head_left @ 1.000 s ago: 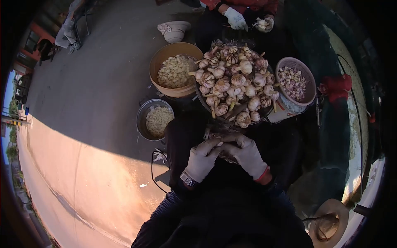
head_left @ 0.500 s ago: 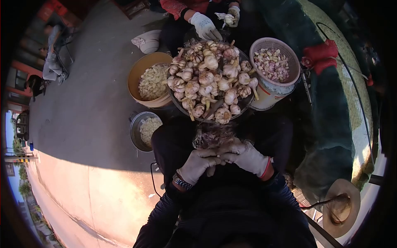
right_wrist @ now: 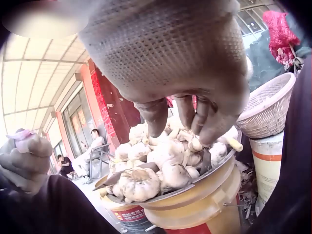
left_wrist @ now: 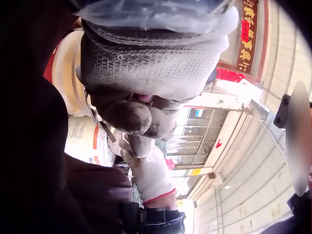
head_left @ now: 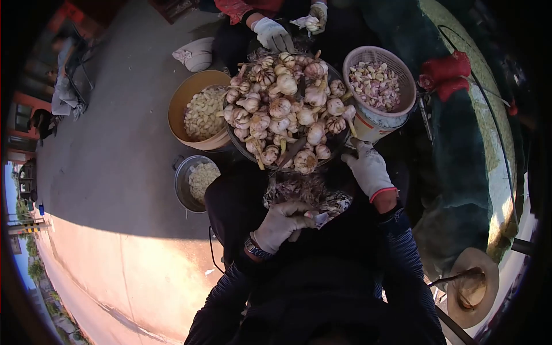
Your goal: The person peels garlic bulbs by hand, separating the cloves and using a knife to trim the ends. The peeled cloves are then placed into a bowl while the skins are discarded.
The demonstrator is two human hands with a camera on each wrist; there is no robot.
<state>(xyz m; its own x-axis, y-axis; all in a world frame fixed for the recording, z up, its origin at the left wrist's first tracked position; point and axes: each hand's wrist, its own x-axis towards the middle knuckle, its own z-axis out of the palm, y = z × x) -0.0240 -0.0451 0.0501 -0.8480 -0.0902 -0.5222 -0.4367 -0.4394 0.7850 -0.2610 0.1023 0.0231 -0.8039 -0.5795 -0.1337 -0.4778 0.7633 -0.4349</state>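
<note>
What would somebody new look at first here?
Probably the big heap of garlic bulbs, just in front of the person's knees. Next, maybe the pink basket of garlic cloves on a bucket to its right, then the bright red bag farther right.

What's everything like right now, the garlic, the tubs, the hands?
Garlic bulbs: heaped, unpeeled.
Tan tub: part full, pale cloves.
Metal pot: pale cloves inside.
Pink basket: pinkish cloves inside.
Straw hat: nobody wearing it.
Left hand: gloved, holding a garlic piece.
Right hand: gloved, open, by the bulbs.
</note>
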